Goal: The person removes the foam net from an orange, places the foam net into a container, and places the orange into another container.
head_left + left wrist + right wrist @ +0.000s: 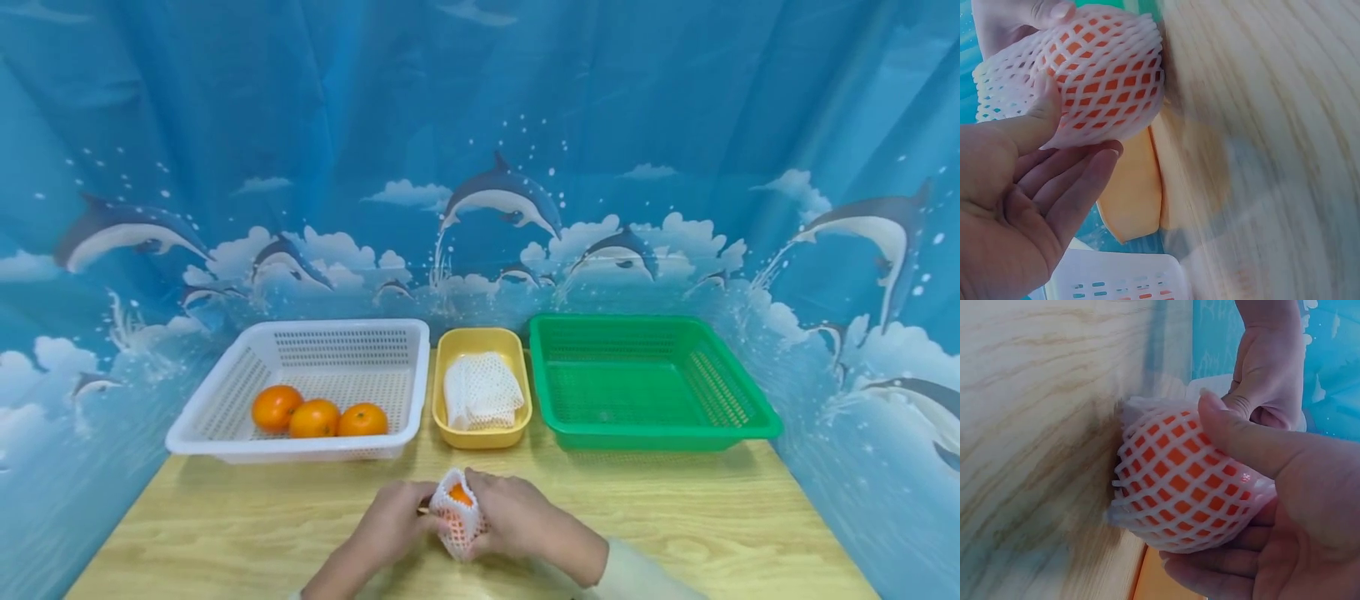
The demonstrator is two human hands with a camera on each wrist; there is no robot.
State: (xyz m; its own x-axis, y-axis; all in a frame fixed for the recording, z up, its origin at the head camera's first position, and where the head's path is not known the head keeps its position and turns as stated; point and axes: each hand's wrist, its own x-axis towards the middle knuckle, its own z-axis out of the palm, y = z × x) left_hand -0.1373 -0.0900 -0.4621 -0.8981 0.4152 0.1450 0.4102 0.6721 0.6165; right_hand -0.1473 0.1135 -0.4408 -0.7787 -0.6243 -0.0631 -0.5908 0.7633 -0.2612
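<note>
An orange (461, 495) sits inside a white foam fruit net (457, 537), low over the near middle of the wooden table. Its orange skin shows through the mesh (1107, 90) and at the net's open upper end. My left hand (393, 521) pinches the net from the left, thumb on one face and fingers under the other. From the right, my right hand (517, 512) grips the same wrapped fruit, its thumb (1235, 428) pressed on the mesh and its fingers curled beneath.
A white basket (296, 450) with three oranges (315, 418) stands at the back left. Behind the hands, a yellow bin (480, 439) contains white foam nets (483, 390). To its right is a green basket (660, 437). A blue dolphin-print curtain (480, 100) hangs behind the table (225, 533).
</note>
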